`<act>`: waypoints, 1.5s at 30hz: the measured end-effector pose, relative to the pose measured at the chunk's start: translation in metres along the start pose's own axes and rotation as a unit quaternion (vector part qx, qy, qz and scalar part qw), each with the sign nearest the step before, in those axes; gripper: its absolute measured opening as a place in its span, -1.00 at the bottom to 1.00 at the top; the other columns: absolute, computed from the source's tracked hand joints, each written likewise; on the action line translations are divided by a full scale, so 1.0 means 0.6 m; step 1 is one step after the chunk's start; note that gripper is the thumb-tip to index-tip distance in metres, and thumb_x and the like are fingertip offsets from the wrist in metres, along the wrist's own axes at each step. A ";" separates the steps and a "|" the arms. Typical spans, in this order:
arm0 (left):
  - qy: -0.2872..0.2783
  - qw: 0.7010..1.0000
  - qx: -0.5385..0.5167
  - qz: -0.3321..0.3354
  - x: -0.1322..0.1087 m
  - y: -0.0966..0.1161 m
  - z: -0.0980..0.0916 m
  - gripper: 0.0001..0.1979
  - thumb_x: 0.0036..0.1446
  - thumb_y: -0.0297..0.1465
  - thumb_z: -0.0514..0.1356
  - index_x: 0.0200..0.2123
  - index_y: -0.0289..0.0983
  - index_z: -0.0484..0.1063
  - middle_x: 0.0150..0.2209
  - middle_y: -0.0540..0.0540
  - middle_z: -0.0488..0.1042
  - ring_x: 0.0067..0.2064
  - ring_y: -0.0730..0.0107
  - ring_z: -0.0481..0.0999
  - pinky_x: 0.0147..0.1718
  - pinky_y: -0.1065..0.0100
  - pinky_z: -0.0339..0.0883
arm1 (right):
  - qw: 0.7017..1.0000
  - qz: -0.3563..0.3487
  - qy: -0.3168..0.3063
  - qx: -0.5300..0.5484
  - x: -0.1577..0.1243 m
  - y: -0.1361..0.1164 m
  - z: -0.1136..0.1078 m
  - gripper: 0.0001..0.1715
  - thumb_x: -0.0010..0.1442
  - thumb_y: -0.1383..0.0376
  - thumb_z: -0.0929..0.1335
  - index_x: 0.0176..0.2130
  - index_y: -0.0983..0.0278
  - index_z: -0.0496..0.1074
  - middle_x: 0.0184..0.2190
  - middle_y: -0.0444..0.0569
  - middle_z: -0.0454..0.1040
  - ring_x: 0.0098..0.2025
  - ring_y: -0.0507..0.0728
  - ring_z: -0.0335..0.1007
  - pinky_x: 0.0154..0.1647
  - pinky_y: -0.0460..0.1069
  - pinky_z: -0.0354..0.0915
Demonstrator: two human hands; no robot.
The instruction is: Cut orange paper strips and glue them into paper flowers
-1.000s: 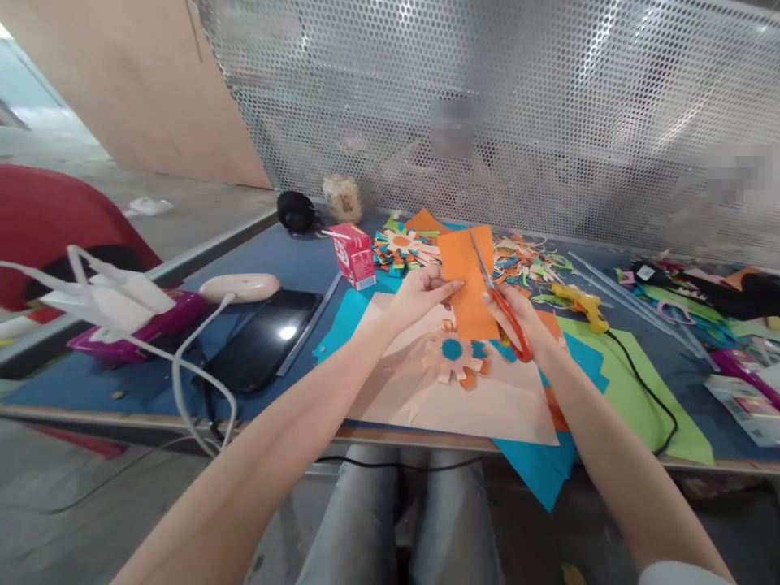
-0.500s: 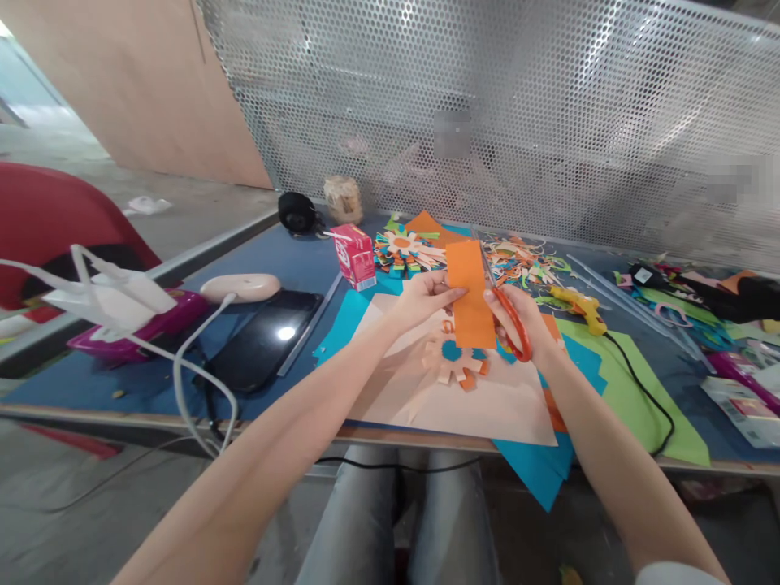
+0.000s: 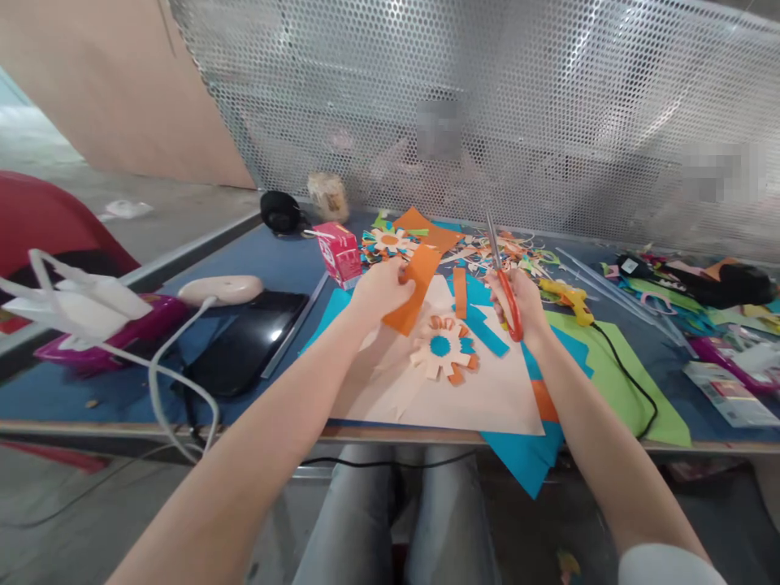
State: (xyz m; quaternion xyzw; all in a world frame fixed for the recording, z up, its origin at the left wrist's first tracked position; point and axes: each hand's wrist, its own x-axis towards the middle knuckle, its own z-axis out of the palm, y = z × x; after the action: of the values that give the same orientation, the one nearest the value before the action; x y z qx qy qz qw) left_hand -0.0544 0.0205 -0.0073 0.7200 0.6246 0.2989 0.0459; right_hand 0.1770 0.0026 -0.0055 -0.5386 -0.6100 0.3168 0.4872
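Observation:
My left hand (image 3: 383,291) pinches an orange paper piece (image 3: 415,294), tilted above the pale paper sheet (image 3: 487,398). On the right, my right hand (image 3: 517,302) grips red-handled scissors (image 3: 509,305), their blades pointing up and away, looking closed. A flower-like paper ring (image 3: 427,349) in pale, orange and blue lies on the sheet between my hands. A narrow orange strip (image 3: 460,293) and a blue strip (image 3: 486,335) lie just behind it, near the scissors.
A pink drink box (image 3: 339,256), paper scraps (image 3: 530,252) and a perforated metal panel (image 3: 366,97) stand behind. A phone (image 3: 247,345) and white cables lie left. The yellow glue gun (image 3: 569,299) rests right on green paper (image 3: 621,366).
My left hand has moved left with the orange paper, now tilted. The scissors have come away from it. A narrow orange strip now shows on the papers between my hands.

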 end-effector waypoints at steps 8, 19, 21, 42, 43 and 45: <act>-0.072 0.960 0.036 0.269 -0.022 0.053 0.041 -0.46 0.08 -0.24 0.05 0.14 -0.27 0.11 0.14 -0.22 0.25 0.18 0.13 0.18 0.09 0.08 0.01 | 0.995 -0.021 0.040 -0.086 0.023 0.030 -0.002 -0.48 -0.08 -0.16 0.30 -0.46 0.22 0.19 -0.65 -0.19 0.27 -0.66 -0.02 0.17 -0.67 -0.10 0.12; -0.168 0.964 -0.028 0.205 -0.024 0.069 0.071 -0.65 0.06 -0.29 0.08 -0.08 -0.28 0.39 -0.21 -0.15 0.55 -0.16 0.19 0.52 -0.16 0.29 0.29 | 0.993 -0.019 0.008 -0.115 0.007 0.006 0.006 -0.52 -0.09 -0.11 0.31 -0.51 0.20 0.13 -0.65 -0.20 0.19 -0.58 0.03 0.19 -0.57 -0.06 0.11; -0.155 0.969 -0.037 0.186 -0.026 0.071 0.070 -0.65 0.05 -0.28 0.08 -0.10 -0.29 0.39 -0.22 -0.15 0.55 -0.18 0.19 0.52 -0.21 0.31 0.32 | 0.993 -0.023 0.008 -0.115 0.007 0.008 0.007 -0.51 -0.09 -0.13 0.30 -0.51 0.20 0.13 -0.66 -0.21 0.18 -0.60 0.02 0.18 -0.58 -0.07 0.11; -0.046 0.927 -0.368 -0.054 0.009 0.087 0.065 -0.81 -0.17 -0.55 0.12 -0.39 -0.31 0.39 -0.35 -0.07 0.48 -0.34 0.40 0.48 -0.26 0.30 0.41 | 0.990 -0.042 0.041 -0.131 0.007 0.008 0.007 -0.58 -0.07 -0.05 0.30 -0.50 0.22 0.14 -0.56 -0.16 0.29 -0.54 0.02 0.21 -0.52 -0.06 0.15; -0.038 0.891 -0.445 -0.082 0.007 0.087 0.058 -0.84 -0.18 -0.53 0.13 -0.41 -0.31 0.38 -0.35 -0.07 0.48 -0.36 0.41 0.48 -0.27 0.28 0.42 | 0.993 -0.026 0.039 -0.113 0.009 0.008 0.007 -0.58 -0.09 -0.04 0.32 -0.49 0.22 0.15 -0.54 -0.15 0.30 -0.54 0.02 0.23 -0.54 -0.07 0.16; -0.041 0.800 -0.582 -0.136 0.000 0.089 0.045 -0.85 -0.21 -0.50 0.16 -0.43 -0.31 0.35 -0.34 -0.05 0.47 -0.37 0.43 0.49 -0.29 0.25 0.45 | 0.998 0.014 0.026 -0.059 0.011 0.008 0.007 -0.56 -0.14 -0.01 0.36 -0.44 0.23 0.17 -0.50 -0.14 0.33 -0.55 0.02 0.27 -0.59 -0.08 0.18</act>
State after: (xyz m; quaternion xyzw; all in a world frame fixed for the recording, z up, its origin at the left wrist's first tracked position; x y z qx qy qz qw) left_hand 0.0053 0.0172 -0.0062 0.4768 0.4220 0.5669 0.5227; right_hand 0.1748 0.0109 -0.0096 -0.5829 -0.6070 0.2729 0.4662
